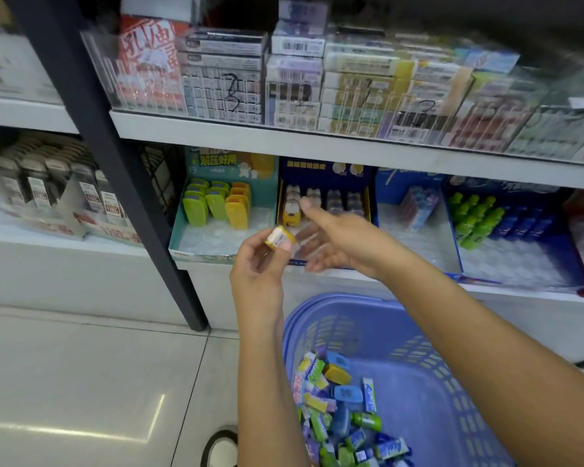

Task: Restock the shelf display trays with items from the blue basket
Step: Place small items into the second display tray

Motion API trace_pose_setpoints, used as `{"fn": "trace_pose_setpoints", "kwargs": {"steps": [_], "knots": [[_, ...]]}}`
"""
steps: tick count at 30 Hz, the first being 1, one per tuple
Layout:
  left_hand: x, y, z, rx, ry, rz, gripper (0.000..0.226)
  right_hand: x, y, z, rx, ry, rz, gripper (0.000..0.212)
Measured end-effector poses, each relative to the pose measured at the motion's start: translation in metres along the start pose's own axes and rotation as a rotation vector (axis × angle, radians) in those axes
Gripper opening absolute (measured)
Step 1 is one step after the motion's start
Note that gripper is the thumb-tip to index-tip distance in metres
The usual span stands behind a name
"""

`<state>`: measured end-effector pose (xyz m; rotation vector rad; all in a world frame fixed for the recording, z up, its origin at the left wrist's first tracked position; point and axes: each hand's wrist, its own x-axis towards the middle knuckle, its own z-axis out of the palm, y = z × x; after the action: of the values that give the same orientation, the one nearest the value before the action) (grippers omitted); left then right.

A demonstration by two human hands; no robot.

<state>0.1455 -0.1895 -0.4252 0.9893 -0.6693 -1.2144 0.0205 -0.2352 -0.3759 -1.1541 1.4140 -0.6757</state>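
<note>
In front of the lower shelf [520,291], head view: the left hand [258,267] was raised above the blue basket [338,298]. It pinched a small yellow pack [280,237] with a white face between thumb and fingertips, grip clenched on it. The pack sat in the air just before the front edge of the dark blue tray [327,173], not in any tray.

The right hand [334,241] was just to the right of the pack, fingers stretched out and loose, grip released, smeared by motion blur. Its fingertips overlapped the dark blue tray's front row; contact could not be told. That tray held small figure items [290,210], a yellow one at front left.

Left of it, the teal tray [177,234] carried green cases [196,210] and yellow cases [237,214], upright in rows at the back. To the right, a blue tray [390,190] held pink and blue packs [418,207]. Further right, a navy tray [568,261] held green bottles [472,217] and blue bottles [520,224].

The basket stood on the tiled floor [81,365] below the shelf, with mixed packs [334,409] heaped at its left side. On the upper shelf, stacked boxes [223,62] sat behind clear dividers [108,72]. A black post [91,139] stood left of the teal tray.
</note>
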Motion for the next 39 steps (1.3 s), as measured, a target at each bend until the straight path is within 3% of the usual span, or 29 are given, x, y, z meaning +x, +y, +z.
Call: {"fn": "trace_pose_setpoints", "kwargs": {"steps": [1, 3, 6, 8, 9, 12, 16, 26, 31, 35, 39], "knots": [[0.0, 0.002, 0.001, 0.039, -0.057, 0.047, 0.022, -0.006, 0.001, -0.001, 0.037, -0.087, 0.069, 0.053], [0.0, 0.005, 0.002, 0.092, -0.178, 0.114, 0.026, -0.009, 0.0, -0.005, 0.116, -0.166, 0.102, 0.035], [0.002, 0.005, 0.004, 0.121, -0.264, 0.137, 0.035, -0.005, -0.009, -0.013, 0.285, -0.132, 0.091, 0.011], [0.002, 0.0, 0.008, 0.262, -0.257, 0.149, 0.044, 0.002, -0.014, -0.018, 0.257, -0.038, 0.015, 0.005], [0.003, -0.004, 0.01, 0.415, -0.249, 0.188, 0.046, 0.007, -0.015, -0.021, 0.155, 0.061, -0.046, 0.001], [0.005, -0.017, 0.017, 0.882, -0.292, 0.313, 0.047, 0.021, -0.016, -0.03, -0.395, 0.376, -0.24, 0.019], [0.005, -0.034, 0.021, 1.209, -0.411, 0.24, 0.047, 0.038, -0.009, -0.034, -0.715, 0.388, -0.432, 0.02], [0.009, -0.037, 0.018, 1.195, -0.405, 0.253, 0.045, 0.061, 0.01, -0.033, -0.818, 0.324, -0.518, 0.017], [0.009, -0.038, 0.018, 1.19, -0.405, 0.245, 0.045, 0.062, 0.007, -0.032, -0.999, 0.396, -0.542, 0.016], [0.01, -0.034, 0.017, 1.191, -0.435, 0.237, 0.044, 0.061, -0.011, -0.033, -1.189, 0.3, -0.467, 0.02], [-0.007, -0.024, 0.017, 1.01, -0.278, 0.346, 0.024, 0.034, -0.009, -0.035, -1.196, 0.259, -0.444, 0.033]]}}
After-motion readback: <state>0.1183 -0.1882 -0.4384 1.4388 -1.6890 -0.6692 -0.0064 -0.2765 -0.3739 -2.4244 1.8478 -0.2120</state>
